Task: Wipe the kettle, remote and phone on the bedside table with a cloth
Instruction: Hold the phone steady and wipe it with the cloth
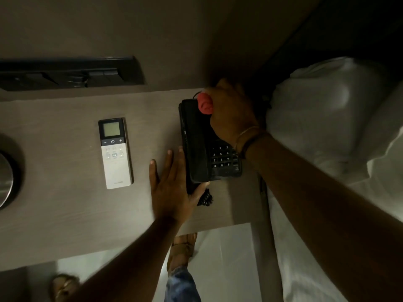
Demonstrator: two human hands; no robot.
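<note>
Red crumpled cloth (205, 104) is gripped in the closed right hand (231, 114) and pressed against the far end of the black corded desk phone (202, 147), at the top of its handset. A thin bangle and a dark band are worn on the right wrist. The left hand (172, 184) is laid flat and open, fingers extended, palm on the grey-brown wood-grain bedside table (65, 205); its thumb is hooked around the near end of the phone, bracing it, with nothing grasped in it. The phone's keypad is seen just right of the handset, and a coiled black cord (206, 198) is bunched at the near end by the thumb. The white rectangular remote with a small screen (115, 153) is lying flat on the table, well left of the phone, untouched. The round metal kettle (6, 173) is partly cut off at the left edge. A white pillow (327, 110) is beside the table on the right.
</note>
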